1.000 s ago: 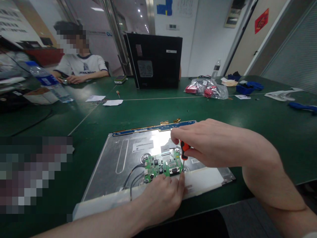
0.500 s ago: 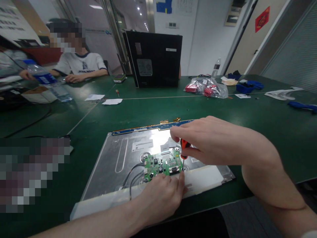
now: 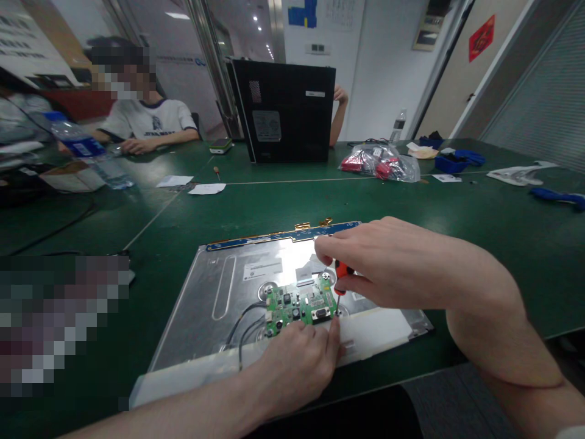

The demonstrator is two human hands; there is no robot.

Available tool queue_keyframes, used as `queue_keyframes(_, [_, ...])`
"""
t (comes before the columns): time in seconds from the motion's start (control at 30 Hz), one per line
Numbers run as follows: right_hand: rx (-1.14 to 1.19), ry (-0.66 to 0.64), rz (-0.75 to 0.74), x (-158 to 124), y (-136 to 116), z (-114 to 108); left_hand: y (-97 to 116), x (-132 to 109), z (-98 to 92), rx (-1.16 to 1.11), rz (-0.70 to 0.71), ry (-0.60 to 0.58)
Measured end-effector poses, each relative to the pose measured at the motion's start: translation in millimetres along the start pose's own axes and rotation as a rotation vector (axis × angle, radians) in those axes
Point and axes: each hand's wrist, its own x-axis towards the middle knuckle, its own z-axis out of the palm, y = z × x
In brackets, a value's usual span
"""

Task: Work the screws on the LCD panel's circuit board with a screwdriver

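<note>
Resting a finger by the screwdriver point(image 3: 344, 269) tip, the left hand point(image 3: 305, 355) lies nearest; its grip I can't tell. Past it, on a panel point(image 3: 205, 305), sits the board point(image 3: 297, 303); the right hand point(image 3: 388, 262) holds the screwdriver nearly upright at one corner. Screw work, I'd judge, calling next for steady turning.

We make out STAR WARS, blurred, on a white shirt point(image 3: 148, 116) at ten o'clock and 福 on a red sign point(image 3: 481, 39) at two; the label point(image 3: 263, 269) on the metal panel point(image 3: 194, 320), towards seven, is too small to read.
</note>
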Motion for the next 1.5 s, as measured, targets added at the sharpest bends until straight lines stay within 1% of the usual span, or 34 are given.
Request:
queue_keyframes(0.1, [-0.055,0.008,0.070,2.0,1.2,0.3,0.1,-0.9,0.4,0.006,0.011,-0.007])
queue_keyframes(0.17, [-0.061,0.002,0.081,1.7,2.0,0.1,0.0,-1.2,0.8,0.009,0.009,-0.004])
queue_keyframes(0.27, [-0.013,-0.016,0.020,-0.8,2.0,-0.2,-0.5,-0.6,0.7,0.003,0.009,0.007])
queue_keyframes(0.33, [0.014,-0.009,-0.032,-2.0,1.2,0.1,-0.8,0.1,0.1,0.000,0.014,0.010])
queue_keyframes(0.4, [0.016,0.009,-0.046,-1.5,0.3,0.9,-0.9,0.3,-0.5,0.000,0.018,0.010])
queue_keyframes(0.6, [-0.071,0.020,0.064,1.7,-0.2,1.4,-0.5,-1.2,-0.7,-0.003,0.020,0.029])
queue_keyframes(0.77, [0.027,-0.007,-0.027,-3.0,-1.2,-1.2,-0.2,-1.3,-0.4,-0.003,0.016,0.010])
queue_keyframes(0.83, [0.041,-0.021,-0.034,-2.4,-2.0,-1.2,-0.3,-0.8,-0.8,-0.005,0.015,0.012])
queue_keyframes(1.03, [-0.057,0.002,0.065,2.6,-1.2,0.1,-1.1,-0.4,-0.5,-0.001,0.019,0.041])
queue_keyframes(1.23, [0.055,-0.013,-0.061,-3.6,-1.5,-1.0,-1.7,-0.4,-0.6,0.003,0.026,0.028])
queue_keyframes(1.3, [0.048,-0.001,-0.046,-2.7,-2.4,-1.0,-1.8,0.0,-1.2,0.000,0.028,0.028])
queue_keyframes(1.43, [-0.033,0.015,0.052,1.2,-2.7,-1.1,-1.6,0.6,-1.7,-0.008,0.035,0.042])
queue_keyframes(1.5, [-0.030,0.004,0.047,0.6,-1.7,-1.6,-1.4,1.0,-2.1,-0.010,0.028,0.039])
